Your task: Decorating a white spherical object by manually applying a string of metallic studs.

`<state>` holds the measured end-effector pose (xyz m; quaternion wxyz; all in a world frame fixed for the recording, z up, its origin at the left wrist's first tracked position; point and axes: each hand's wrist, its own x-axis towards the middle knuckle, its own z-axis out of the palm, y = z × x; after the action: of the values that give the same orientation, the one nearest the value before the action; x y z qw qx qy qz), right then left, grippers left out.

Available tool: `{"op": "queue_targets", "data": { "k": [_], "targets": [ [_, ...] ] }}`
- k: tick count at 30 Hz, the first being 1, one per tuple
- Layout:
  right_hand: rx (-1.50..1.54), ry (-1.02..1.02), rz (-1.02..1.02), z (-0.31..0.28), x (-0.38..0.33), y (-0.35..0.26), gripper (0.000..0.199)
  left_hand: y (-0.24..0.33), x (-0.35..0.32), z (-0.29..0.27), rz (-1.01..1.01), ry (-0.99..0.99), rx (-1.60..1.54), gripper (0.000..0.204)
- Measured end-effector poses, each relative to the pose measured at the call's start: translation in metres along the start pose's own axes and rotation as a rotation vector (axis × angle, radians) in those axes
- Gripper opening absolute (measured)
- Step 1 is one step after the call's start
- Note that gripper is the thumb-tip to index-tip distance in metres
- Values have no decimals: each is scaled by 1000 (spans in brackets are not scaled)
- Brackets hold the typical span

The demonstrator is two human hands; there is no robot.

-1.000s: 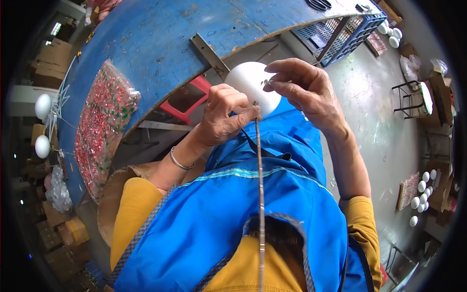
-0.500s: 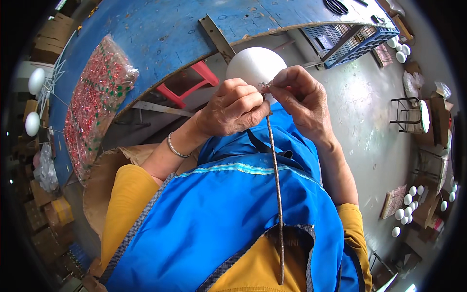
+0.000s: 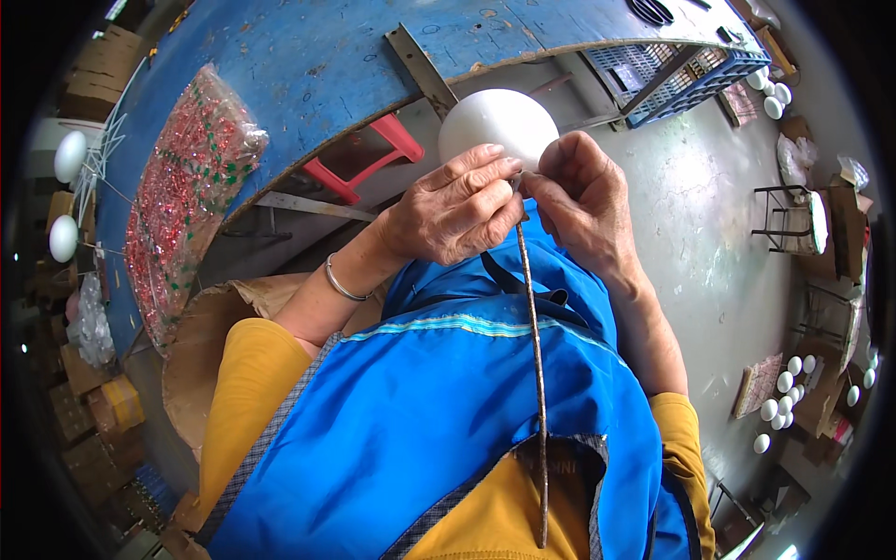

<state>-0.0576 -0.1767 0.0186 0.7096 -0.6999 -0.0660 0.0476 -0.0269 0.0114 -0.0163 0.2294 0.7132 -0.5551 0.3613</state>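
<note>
A smooth white foam ball (image 3: 497,126), egg-like in shape, sits just beyond my hands. From below my left hand a thin brown stick (image 3: 534,364) runs down over the blue apron towards me. My left hand (image 3: 457,207) is closed round the top of this stick, close under the ball. Thumb and forefinger of my right hand (image 3: 590,205) pinch together against my left fingertips, just below the ball. Whatever small thing lies between them is hidden by the fingers. How the ball joins the stick cannot be seen either.
A blue worktable (image 3: 317,70) curves across the far side, bearing a clear bag of red and green pieces (image 3: 191,201). Beneath it stand a red stool (image 3: 397,140) and a blue crate (image 3: 691,89). More white balls (image 3: 784,397) stand at right. Brown cardboard (image 3: 201,364) lies by my left arm.
My left fingers have stretched forward over the pinch point, and my right fingertips have dropped slightly closer. The small shiny bit seen between the fingertips before is now covered.
</note>
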Motion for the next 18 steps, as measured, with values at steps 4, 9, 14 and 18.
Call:
{"op": "queue_targets", "data": {
  "k": [4, 9, 14, 18],
  "targets": [
    [-207, 62, 138, 1, 3, -14, 15, -5, 0, 3, 74, 8, 92, 14],
    [-613, 130, -65, -9, -6, -20, 20, -14, 10, 7, 97, 64, 132, 16],
    [-472, 165, -147, -25, -29, -26, 20, -13, 32, 1, 97, -10, 126, 17],
    [-488, 173, -343, -36, -36, -26, 19, -10, 59, 3, 51, -1, 15, 19]
  ]
}}
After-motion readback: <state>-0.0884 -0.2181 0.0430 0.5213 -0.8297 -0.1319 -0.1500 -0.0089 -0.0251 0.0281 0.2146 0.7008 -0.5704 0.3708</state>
